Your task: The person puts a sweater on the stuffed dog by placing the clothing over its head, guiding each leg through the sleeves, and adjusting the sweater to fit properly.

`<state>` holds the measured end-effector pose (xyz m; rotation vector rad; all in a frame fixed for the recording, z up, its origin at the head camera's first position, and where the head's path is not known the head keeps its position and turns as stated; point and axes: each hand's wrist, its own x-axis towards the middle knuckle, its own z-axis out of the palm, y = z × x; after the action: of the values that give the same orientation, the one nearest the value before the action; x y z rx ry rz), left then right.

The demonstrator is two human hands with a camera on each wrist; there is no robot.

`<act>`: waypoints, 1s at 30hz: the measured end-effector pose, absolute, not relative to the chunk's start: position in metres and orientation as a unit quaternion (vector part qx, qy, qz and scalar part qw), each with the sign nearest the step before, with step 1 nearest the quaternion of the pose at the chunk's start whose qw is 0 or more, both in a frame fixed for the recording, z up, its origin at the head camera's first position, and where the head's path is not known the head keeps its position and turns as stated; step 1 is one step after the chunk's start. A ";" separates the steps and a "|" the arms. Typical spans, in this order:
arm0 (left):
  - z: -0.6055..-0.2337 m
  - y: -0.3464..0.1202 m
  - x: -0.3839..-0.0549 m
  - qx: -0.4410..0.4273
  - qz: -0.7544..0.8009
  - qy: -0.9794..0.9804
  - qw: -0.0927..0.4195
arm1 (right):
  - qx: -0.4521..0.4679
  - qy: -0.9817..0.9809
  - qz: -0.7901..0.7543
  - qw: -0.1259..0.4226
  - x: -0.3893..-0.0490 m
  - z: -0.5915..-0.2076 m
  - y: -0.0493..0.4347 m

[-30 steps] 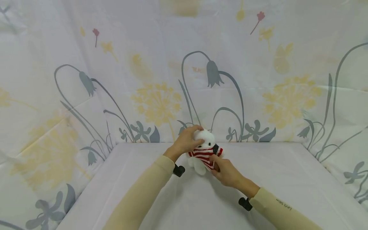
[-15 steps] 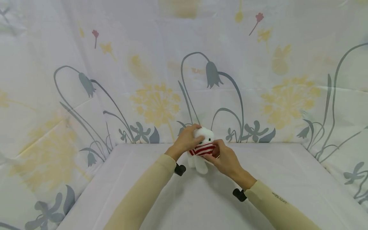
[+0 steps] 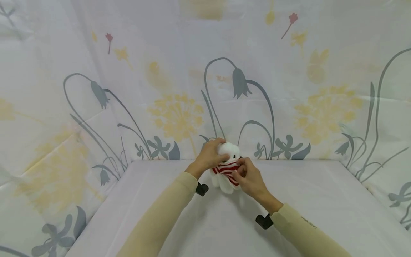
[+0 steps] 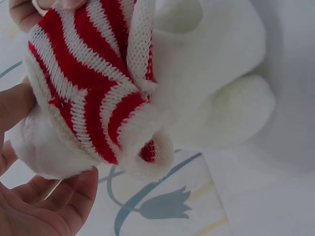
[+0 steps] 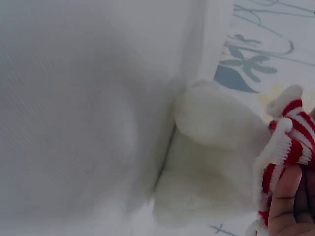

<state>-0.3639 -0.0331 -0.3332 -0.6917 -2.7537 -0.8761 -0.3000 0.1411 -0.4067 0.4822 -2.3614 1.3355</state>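
A white plush toy [image 3: 229, 148] with small black eyes stands upright at the back of the table in the head view. It wears a red-and-white striped knitted sweater [image 3: 223, 169]. My left hand [image 3: 209, 155] grips the toy's head from the left, thumb across the face. On the other side, my right hand [image 3: 253, 181] pinches the sweater near the toy's right-hand edge. A loose sleeve [image 4: 110, 115] with an open cuff shows in the left wrist view. The bare white legs [image 5: 211, 118] stick out below the knit in the right wrist view.
A white-covered table [image 3: 212, 221] lies beneath the toy. Directly behind it rises a cloth backdrop [image 3: 179, 71] printed with grey and yellow flowers. Black wrist cameras [image 3: 202, 189] sit under both forearms.
The right hand has moved up from the sweater's lower hem to its side near the neck. A dark patch on the sweater is now mostly hidden. The left hand keeps hold of the head.
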 end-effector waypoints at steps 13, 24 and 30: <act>-0.335 -0.029 -0.366 -0.214 -0.294 -0.929 0.072 | 0.148 -0.850 0.476 0.170 -0.295 -0.413 0.140; -0.334 -0.036 -0.372 -0.209 -0.307 -0.924 0.087 | 0.140 -0.871 0.452 0.133 -0.292 -0.431 0.143; -0.332 -0.031 -0.368 -0.230 -0.310 -0.918 0.093 | 0.124 -0.870 0.457 0.137 -0.301 -0.417 0.147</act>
<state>-0.3678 -0.0311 -0.3318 -0.6826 -2.7245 -0.9212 -0.3007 0.1474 -0.4173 0.3590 -2.5179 1.3242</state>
